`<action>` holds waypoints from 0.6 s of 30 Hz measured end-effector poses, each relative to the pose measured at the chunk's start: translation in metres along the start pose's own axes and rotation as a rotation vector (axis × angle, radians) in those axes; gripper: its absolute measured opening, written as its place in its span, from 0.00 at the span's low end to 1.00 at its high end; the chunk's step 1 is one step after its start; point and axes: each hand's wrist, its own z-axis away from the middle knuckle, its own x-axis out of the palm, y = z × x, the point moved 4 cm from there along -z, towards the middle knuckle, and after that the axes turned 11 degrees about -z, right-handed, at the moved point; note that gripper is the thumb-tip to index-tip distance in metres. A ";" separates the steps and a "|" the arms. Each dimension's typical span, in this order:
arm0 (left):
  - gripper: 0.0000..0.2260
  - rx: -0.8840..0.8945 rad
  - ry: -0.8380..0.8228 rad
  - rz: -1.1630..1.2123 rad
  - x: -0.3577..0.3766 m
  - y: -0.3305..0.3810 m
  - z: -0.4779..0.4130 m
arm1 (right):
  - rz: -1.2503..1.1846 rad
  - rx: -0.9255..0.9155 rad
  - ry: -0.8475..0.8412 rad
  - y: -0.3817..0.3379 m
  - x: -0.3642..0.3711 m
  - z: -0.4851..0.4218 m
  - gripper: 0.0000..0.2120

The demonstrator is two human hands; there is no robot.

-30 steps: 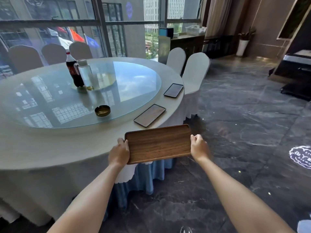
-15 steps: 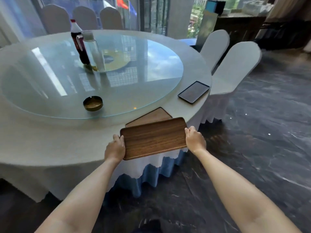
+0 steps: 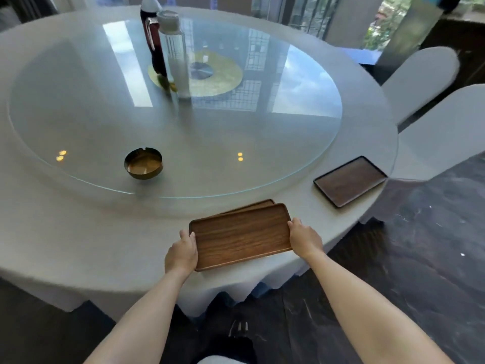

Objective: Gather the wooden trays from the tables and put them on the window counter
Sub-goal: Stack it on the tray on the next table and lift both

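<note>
I hold a brown wooden tray (image 3: 241, 236) by its two short ends over the near edge of the round table (image 3: 78, 232). My left hand (image 3: 182, 254) grips the left end and my right hand (image 3: 304, 239) grips the right end. Under the held tray lies a second wooden tray (image 3: 252, 205) on the tablecloth, with only its far edge showing. A third, darker tray (image 3: 350, 181) lies on the table's right edge, apart from the others.
A glass turntable (image 3: 236, 143) covers the table's middle and carries a brass ashtray (image 3: 143, 163), a dark soda bottle (image 3: 153, 40) and a clear bottle (image 3: 174, 53). Two white-covered chairs (image 3: 430, 82) stand at the right. Dark marble floor (image 3: 420, 258) lies to the right and below.
I have stepped closer to the table. The held tray has moved forward over the tray lying on the near edge, which is now almost fully hidden.
</note>
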 end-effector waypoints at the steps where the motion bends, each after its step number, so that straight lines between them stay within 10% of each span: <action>1: 0.15 -0.015 -0.010 -0.004 0.004 0.001 -0.003 | 0.027 -0.021 -0.015 0.000 -0.001 -0.008 0.17; 18: 0.13 -0.146 -0.050 -0.051 0.015 0.005 -0.009 | 0.280 -0.204 -0.193 -0.002 0.013 -0.057 0.17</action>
